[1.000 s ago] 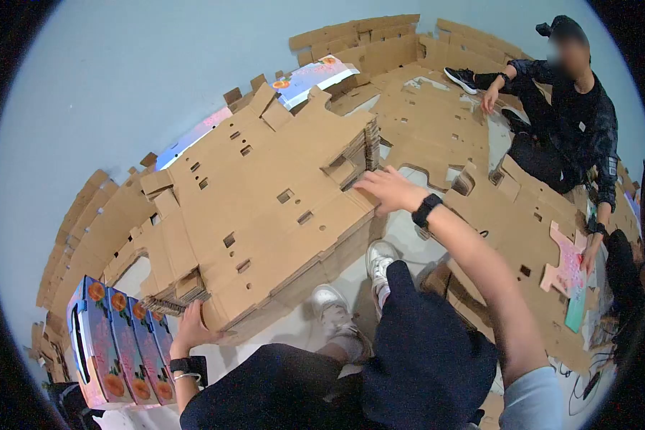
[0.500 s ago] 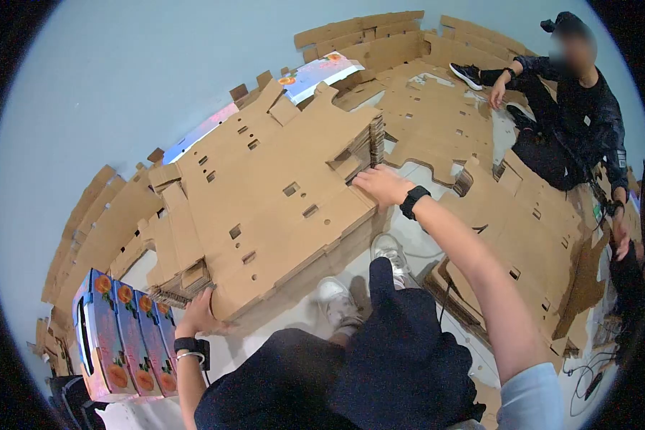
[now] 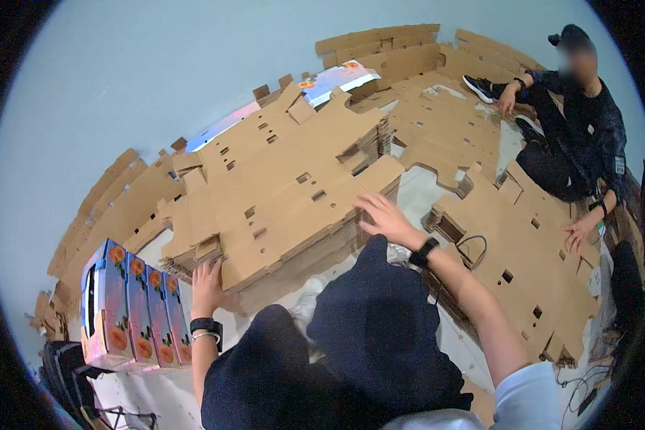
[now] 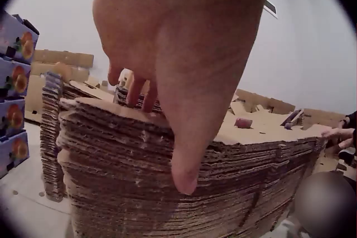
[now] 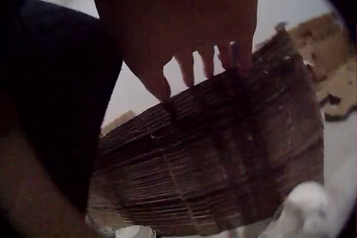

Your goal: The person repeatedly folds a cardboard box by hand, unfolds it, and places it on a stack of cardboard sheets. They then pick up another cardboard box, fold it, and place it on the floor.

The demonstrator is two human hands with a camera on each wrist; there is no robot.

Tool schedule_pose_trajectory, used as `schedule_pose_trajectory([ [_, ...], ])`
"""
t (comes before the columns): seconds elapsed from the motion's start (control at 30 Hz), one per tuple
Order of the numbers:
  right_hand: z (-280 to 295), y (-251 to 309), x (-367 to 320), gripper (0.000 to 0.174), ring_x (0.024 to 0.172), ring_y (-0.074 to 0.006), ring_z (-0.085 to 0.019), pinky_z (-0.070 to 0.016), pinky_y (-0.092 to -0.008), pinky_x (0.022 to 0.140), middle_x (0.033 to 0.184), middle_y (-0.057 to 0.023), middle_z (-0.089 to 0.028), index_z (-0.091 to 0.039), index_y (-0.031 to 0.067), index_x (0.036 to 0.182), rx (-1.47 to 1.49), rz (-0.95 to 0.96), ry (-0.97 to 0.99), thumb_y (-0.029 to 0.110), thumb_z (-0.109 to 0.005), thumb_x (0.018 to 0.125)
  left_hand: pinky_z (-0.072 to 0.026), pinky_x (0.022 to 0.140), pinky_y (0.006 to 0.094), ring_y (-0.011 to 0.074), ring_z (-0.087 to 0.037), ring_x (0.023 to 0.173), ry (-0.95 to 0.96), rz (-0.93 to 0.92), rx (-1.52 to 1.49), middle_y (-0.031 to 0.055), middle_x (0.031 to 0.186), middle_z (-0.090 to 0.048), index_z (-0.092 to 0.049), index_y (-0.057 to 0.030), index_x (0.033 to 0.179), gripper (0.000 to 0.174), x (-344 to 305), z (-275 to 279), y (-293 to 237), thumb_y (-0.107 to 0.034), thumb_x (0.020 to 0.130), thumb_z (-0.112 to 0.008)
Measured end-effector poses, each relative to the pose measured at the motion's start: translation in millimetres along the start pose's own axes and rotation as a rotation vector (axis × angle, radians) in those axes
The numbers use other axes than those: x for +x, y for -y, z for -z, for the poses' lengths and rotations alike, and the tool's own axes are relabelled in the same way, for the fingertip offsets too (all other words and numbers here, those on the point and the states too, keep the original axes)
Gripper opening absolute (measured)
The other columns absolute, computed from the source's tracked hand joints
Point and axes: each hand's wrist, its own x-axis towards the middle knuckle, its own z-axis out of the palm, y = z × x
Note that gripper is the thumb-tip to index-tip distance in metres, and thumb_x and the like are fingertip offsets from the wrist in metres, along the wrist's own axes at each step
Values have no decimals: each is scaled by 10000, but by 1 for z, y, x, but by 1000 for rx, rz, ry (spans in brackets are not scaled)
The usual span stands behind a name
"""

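Note:
A tall stack of flat brown cut cardboard sheets (image 3: 287, 165) with slots and notched ends lies in front of me. My left hand (image 3: 208, 287) rests at its near left corner. In the left wrist view the thumb (image 4: 187, 171) lies down the layered side while the other fingers reach over the top. Along the near long edge, toward the right end, is my right hand (image 3: 388, 221), its fingers spread. The right wrist view shows those fingertips (image 5: 189, 79) right at the stack's upper edge, above its darkly lit layered side (image 5: 206, 148).
Blue-and-pink fruit-print boxes (image 3: 132, 304) stand at the left. More cardboard sheets (image 3: 523, 244) lie on the right, where another person (image 3: 588, 136) sits. Low cardboard strips (image 3: 380, 46) line the wall. A black cable (image 3: 473, 251) loops near my right wrist.
My right hand has left the notch at the stack's right end for the near long edge. My left hand stays at its corner. The other person has let go of the pink-and-green piece.

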Motion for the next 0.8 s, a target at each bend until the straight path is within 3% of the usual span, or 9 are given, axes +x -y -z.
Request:
schedule_pose_trajectory([
  [0.07, 5, 6, -30, 415, 1199, -360, -472, -407, -397, 996, 1322, -171, -476, -537, 63, 1225, 349, 42, 9, 198, -608, 839, -337, 1054, 491, 351, -421, 1250, -28, 33, -9, 146, 1349, -443, -465, -108, 1364, 986, -8, -3, -2, -350, 500, -874],
  [0.13, 11, 0, -64, 322, 1253, -299, -458, -341, -376, 1062, 1378, -148, -448, -555, 43, 1220, 137, -81, 176, 199, -543, 939, -355, 1043, 476, 349, -425, 1249, -93, 36, -26, 141, 1385, -424, -441, -136, 1385, 936, -12, 0, -5, -317, 563, -852],
  [0.2, -6, -15, -95, 359, 1252, -249, -472, -347, -362, 1065, 1320, -152, -534, -531, 59, 1265, 636, -422, 473, 231, -506, 951, -356, 1042, 475, 346, -424, 1252, -66, 32, 5, 142, 1392, -421, -434, -145, 1390, 937, -17, 0, 6, -318, 569, -850],
  [0.23, -10, -3, -111, 359, 1252, -249, -472, -347, -362, 1065, 1320, -152, -534, -531, 59, 1265, 627, -422, 480, 231, -506, 951, -358, 1042, 475, 343, -424, 1255, -38, 16, 40, 143, 1398, -418, -426, -153, 1396, 939, -18, 1, 8, -318, 574, -848],
  [0.27, -14, 9, -128, 382, 1258, -232, -465, -335, -355, 1072, 1335, -144, -528, -511, 54, 1298, 675, -384, 359, 223, -497, 956, -362, 1041, 475, 338, -419, 1266, 6, 65, 57, 142, 1398, -427, -398, -167, 1414, 945, -20, 3, 9, -307, 592, -843],
  [0.37, -4, 44, -142, 446, 1271, -241, -449, -308, -362, 1092, 1400, -119, -478, -434, 32, 1384, 755, -473, 209, 207, -463, 975, -360, 1044, 496, 333, -399, 1297, -40, 67, -70, 127, 1404, -431, -356, -177, 1439, 960, -25, -22, 29, -302, 616, -833],
  [0.63, 10, 69, -208, 486, 1255, -227, -454, -317, -353, 1088, 1401, -109, -462, -423, 25, 1384, 818, -489, 247, 202, -536, 945, -311, 1074, 543, 297, -384, 1345, 138, 44, -120, 98, 1455, -418, -302, -158, 1469, 1038, -20, -1, 57, -270, 590, -844],
  [0.73, 14, 74, -237, 504, 1250, -222, -455, -321, -350, 1087, 1402, -105, -456, -419, 23, 1383, 841, -501, 253, 200, -563, 934, -356, 1026, 543, 297, -446, 1286, 114, 19, -220, 121, 1361, -497, -378, -98, 1396, 996, -18, -10, 54, -273, 543, -860],
  [0.8, 12, 76, -254, 517, 1246, -218, -456, -323, -348, 1086, 1403, -103, -452, -416, 21, 1383, 860, -506, 249, 199, -581, 927, -389, 971, 534, 341, -492, 1205, 93, 76, -197, 137, 1250, -538, -425, -53, 1285, 917, -14, -10, 45, -278, 514, -868],
])
